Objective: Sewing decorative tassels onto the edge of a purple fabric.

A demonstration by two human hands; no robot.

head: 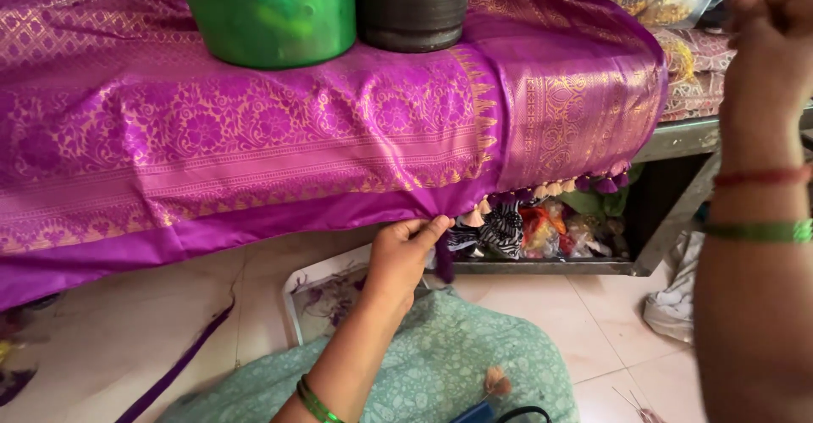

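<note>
The left hand (405,249) pinches the hanging edge of the purple, gold-patterned silk cloth (254,135); open floor (127,338) lies left. The right hand (771,33) is fisted, raised far right.

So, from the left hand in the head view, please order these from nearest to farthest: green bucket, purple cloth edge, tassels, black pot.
From the left hand:
1. Purple cloth edge, pinched at the fingertips.
2. Tassels, to its right along the hem.
3. Black pot, above on the cloth.
4. Green bucket, above left, slightly farther.
</note>
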